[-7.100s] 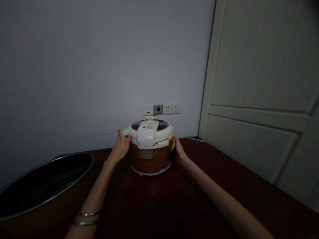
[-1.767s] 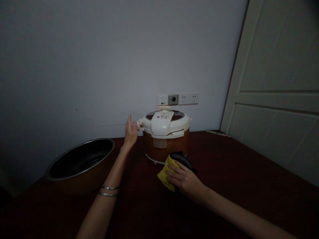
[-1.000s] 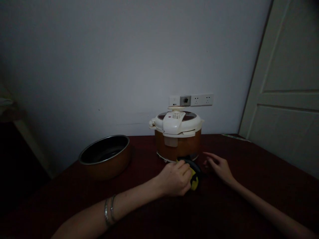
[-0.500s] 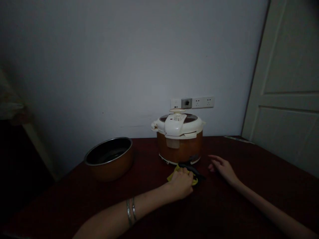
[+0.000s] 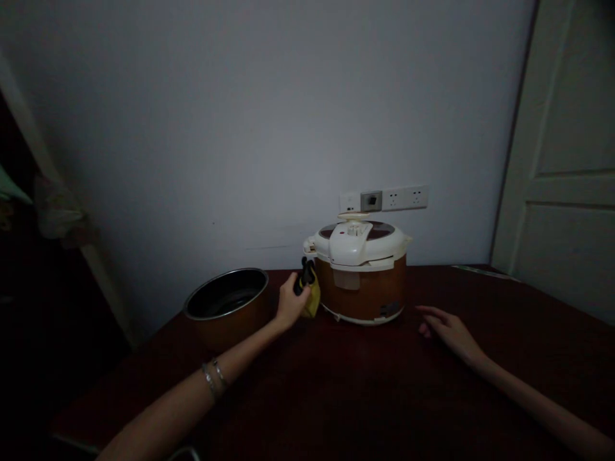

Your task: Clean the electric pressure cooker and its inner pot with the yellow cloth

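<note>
My left hand [image 5: 290, 306], with two silver bangles on its wrist, grips a yellow-and-black cloth [image 5: 312, 299]. It is between the pot and the cooker, with the cloth close against the cooker's left side; whether they touch I cannot tell. The electric pressure cooker [image 5: 360, 285] has a white lid, a brown body and a knob on top. To the left stands a round brown inner pot [image 5: 228, 323] with a metal rim and dark inside. My right hand [image 5: 451, 333] lies right of the cooker, index finger stretched out, holding nothing.
Everything stands on a dark red table [image 5: 365, 384] against a pale wall. Behind the cooker, a row of sockets [image 5: 404, 197] and a switch is set in the wall. A white panelled door [image 5: 562, 166] is at the right. Hanging cloth [image 5: 57, 208] shows at far left.
My left hand has moved left and away from me, lifting the cloth from the table before the cooker to its left side. My right hand keeps its pose. The view has shifted slightly.
</note>
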### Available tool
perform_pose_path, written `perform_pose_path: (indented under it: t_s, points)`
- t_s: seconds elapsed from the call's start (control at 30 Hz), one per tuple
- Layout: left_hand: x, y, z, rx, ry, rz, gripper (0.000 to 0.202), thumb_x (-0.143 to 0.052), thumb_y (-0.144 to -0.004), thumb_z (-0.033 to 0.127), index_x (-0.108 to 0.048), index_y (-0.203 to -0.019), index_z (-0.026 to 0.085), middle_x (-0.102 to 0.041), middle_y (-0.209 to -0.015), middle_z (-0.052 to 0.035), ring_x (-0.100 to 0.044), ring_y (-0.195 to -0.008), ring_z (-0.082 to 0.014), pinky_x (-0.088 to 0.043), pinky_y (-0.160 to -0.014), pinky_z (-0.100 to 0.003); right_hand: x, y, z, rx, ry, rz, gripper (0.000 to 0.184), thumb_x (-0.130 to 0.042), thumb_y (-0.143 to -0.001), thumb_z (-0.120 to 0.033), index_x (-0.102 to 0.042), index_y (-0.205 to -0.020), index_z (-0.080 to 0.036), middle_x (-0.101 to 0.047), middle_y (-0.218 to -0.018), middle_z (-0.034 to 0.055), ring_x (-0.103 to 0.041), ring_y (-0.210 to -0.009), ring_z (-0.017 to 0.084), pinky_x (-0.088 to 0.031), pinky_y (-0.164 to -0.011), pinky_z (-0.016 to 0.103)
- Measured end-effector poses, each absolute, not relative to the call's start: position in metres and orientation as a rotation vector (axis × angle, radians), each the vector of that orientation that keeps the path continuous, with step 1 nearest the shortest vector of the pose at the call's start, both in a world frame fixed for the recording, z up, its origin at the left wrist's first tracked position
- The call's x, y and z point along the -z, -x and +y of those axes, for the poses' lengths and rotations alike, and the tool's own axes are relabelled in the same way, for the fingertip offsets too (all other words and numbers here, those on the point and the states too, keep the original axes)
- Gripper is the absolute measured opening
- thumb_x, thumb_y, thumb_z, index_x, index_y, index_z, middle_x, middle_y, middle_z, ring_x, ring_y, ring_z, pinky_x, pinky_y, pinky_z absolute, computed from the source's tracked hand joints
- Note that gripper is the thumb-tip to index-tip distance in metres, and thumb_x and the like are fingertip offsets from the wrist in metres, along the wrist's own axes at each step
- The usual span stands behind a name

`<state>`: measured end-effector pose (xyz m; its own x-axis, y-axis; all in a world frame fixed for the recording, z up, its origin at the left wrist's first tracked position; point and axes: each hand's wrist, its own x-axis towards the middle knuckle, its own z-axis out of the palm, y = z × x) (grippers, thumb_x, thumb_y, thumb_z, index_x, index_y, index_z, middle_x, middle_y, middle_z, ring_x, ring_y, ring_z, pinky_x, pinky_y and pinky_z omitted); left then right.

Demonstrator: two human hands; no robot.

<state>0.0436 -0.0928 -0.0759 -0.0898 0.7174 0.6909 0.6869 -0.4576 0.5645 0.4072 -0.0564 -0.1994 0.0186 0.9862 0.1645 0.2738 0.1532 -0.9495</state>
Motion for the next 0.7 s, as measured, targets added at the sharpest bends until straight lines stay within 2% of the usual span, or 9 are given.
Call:
perform_pose_path:
  t_s: [0.1, 0.23, 0.33, 0.43, 0.53, 0.7]
  points:
    - [0.062, -0.046, -0.077, -1.811, -1.815, 1.670, 0.010, -0.054, -0.075, 0.026, -0.051, -0.081, 0.019, -0.061, -0.079, -0.0037, -0.057, -0.075, -0.0181, -0.042, -0.071, -0.029, 0.200, -0.407, -0.056, -0.907, 1.284, -1.468, 0.065, -0.047, -0.071, -0.043, -0.050, -0.121, -0.001, -0.065, -0.061, 0.0053, -0.059, -0.057, 0.018, -0.046, -0.058, 0.030]
    - [0.067, -0.074, -0.060, -1.751, -1.466, 1.578, 0.014, -0.055, -0.075, 0.022, -0.049, -0.088, 0.019, -0.063, -0.093, -0.0081, -0.060, -0.088, -0.0192, -0.043, -0.080, -0.030, 0.198, -0.406, -0.058, -0.892, 1.281, -1.477, 0.068, -0.046, -0.070, -0.043, -0.048, -0.122, 0.001, -0.065, -0.061, 0.0057, -0.059, -0.057, 0.018, -0.046, -0.057, 0.030]
    - [0.075, -0.093, -0.057, -1.735, -1.454, 1.321, 0.016, -0.046, -0.084, 0.031, -0.049, -0.095, 0.020, -0.062, -0.103, -0.0078, -0.058, -0.099, -0.0178, -0.042, -0.087, -0.030, 0.194, -0.404, -0.060, -0.881, 1.299, -1.477, 0.068, -0.046, -0.070, -0.043, -0.048, -0.123, 0.000, -0.065, -0.060, 0.0052, -0.058, -0.056, 0.018, -0.046, -0.058, 0.030]
    - [0.081, -0.098, -0.054, -1.774, -1.466, 1.177, 0.026, -0.034, -0.089, 0.038, -0.051, -0.095, 0.019, -0.061, -0.106, -0.0071, -0.056, -0.103, -0.0169, -0.041, -0.091, -0.029, 0.192, -0.402, -0.061, -0.869, 1.317, -1.472, 0.069, -0.046, -0.070, -0.043, -0.047, -0.124, 0.000, -0.065, -0.059, 0.0045, -0.057, -0.054, 0.017, -0.045, -0.059, 0.030]
    - [0.090, -0.097, -0.045, -1.782, -1.384, 1.309, 0.027, -0.035, -0.090, 0.039, -0.050, -0.096, 0.018, -0.060, -0.106, -0.0091, -0.056, -0.104, -0.0180, -0.041, -0.091, -0.030, 0.193, -0.402, -0.061, -0.849, 1.322, -1.462, 0.069, -0.047, -0.071, -0.042, -0.045, -0.127, -0.002, -0.066, -0.059, 0.0039, -0.057, -0.053, 0.017, -0.045, -0.059, 0.030]
    - [0.117, -0.102, -0.026, -1.728, -1.304, 1.547, 0.031, -0.036, -0.091, 0.038, -0.042, -0.113, 0.017, -0.054, -0.121, -0.0134, -0.049, -0.117, -0.0177, -0.037, -0.097, -0.030, 0.194, -0.402, -0.062, -0.853, 1.289, -1.446, 0.068, -0.048, -0.071, -0.042, -0.042, -0.127, -0.004, -0.066, -0.059, 0.0028, -0.058, -0.053, 0.017, -0.046, -0.059, 0.030]
